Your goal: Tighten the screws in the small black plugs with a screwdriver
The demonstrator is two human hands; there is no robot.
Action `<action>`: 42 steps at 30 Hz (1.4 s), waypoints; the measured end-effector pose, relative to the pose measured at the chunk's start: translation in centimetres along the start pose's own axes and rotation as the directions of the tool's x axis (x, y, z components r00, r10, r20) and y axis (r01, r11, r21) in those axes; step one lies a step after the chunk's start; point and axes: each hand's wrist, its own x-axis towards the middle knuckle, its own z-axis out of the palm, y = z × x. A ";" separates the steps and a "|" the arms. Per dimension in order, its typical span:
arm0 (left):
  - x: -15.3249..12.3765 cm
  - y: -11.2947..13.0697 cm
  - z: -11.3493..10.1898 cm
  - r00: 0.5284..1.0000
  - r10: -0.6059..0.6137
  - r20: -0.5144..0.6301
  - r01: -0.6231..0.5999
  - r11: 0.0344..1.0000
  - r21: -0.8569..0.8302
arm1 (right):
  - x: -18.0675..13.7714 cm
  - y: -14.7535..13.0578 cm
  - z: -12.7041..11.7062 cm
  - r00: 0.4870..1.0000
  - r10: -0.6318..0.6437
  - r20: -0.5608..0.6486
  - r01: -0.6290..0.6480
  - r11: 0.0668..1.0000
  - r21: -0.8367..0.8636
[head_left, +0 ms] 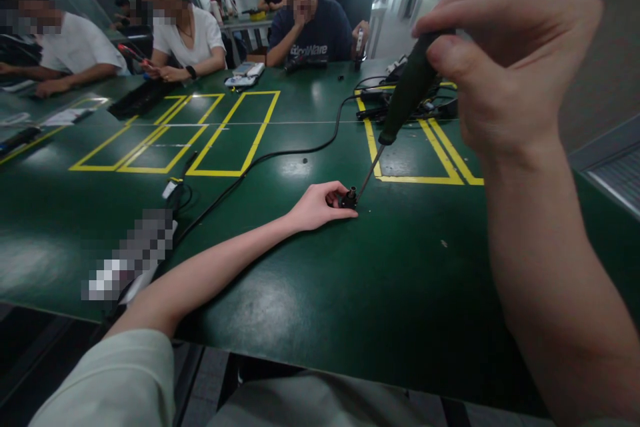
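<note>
Raised at the right of the view, my right hand (505, 60) is closed around the dark green handle of a screwdriver (407, 90). Its thin metal shaft slants down to the left, and the tip meets or nearly meets a small black part. My left hand (320, 207) rests on the green table and pinches this small black part (349, 198) between thumb and fingers. A short round post sticks up from the part. My fingers cover some of it, so its exact kind is unclear.
A black cable (300, 152) crosses the green table (280, 300) from the left front to a heap of black cables and gear (430, 103). Yellow tape (260, 137) marks rectangles. A pixelated object (135, 253) lies near my left forearm. Several people sit across the table.
</note>
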 end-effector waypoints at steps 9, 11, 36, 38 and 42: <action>-0.1 0.0 0.0 1.000 -0.003 -0.002 0.003 1.000 0.023 | 0.3 -0.2 -0.8 0.997 -0.001 0.072 0.004 0.999 -0.040; -0.1 0.1 0.0 1.000 -0.005 -0.001 0.005 1.000 0.019 | 0.4 -0.2 -0.9 0.997 0.004 0.080 0.001 0.999 -0.053; 0.0 -0.1 0.0 1.000 -0.004 0.002 0.004 1.000 0.030 | 0.4 0.1 -0.9 0.996 -0.020 0.090 0.026 0.998 -0.062; 0.0 0.0 0.0 1.000 -0.004 -0.003 0.004 0.999 0.036 | 0.4 0.0 -0.8 0.995 0.010 0.098 -0.009 1.000 -0.018; -0.2 0.5 -0.1 1.000 -0.001 0.000 0.001 0.998 0.059 | 0.3 -0.4 -0.4 0.993 0.061 0.096 -0.066 0.996 0.056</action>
